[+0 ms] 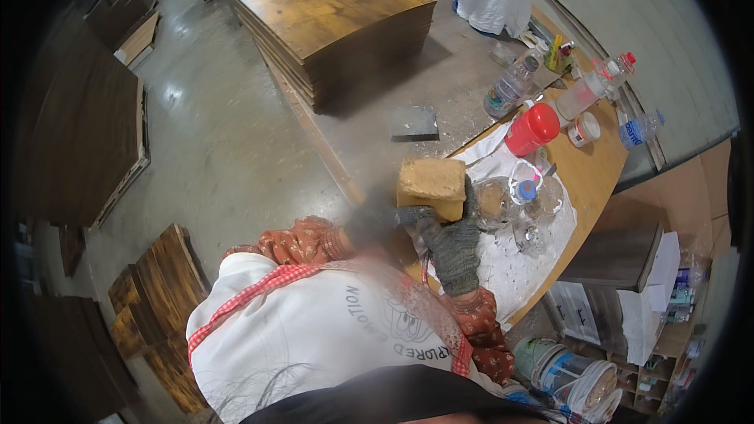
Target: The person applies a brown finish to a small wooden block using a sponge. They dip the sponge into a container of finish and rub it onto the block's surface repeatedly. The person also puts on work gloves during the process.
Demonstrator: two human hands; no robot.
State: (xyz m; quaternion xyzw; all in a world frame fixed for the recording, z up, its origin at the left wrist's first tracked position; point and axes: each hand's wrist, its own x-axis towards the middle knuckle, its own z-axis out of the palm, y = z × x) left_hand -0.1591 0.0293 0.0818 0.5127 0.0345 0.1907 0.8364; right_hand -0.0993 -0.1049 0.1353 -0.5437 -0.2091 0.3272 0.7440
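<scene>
A tan, rough-faced, sponge-like block [431, 179] is at the table's near edge, with a smoother yellow part below its top. My right hand [454, 253], in a grey knit glove, grips the block from the near right side, fingers along its right edge. My left hand [371, 221], in a dark glove, is close to the block's lower left. A blurred haze covers it and hides its fingers. Just beyond the block, a small dark flat piece [414, 123] lies on the table.
A tall stack of brown wood-look panels [330, 8] stands farther back on the table. To the right are a red-lidded jar [532, 129], a clear jug [528, 196], plastic bottles [514, 86] and a white sheet [503, 279]. Buckets [577, 377] stand at lower right.
</scene>
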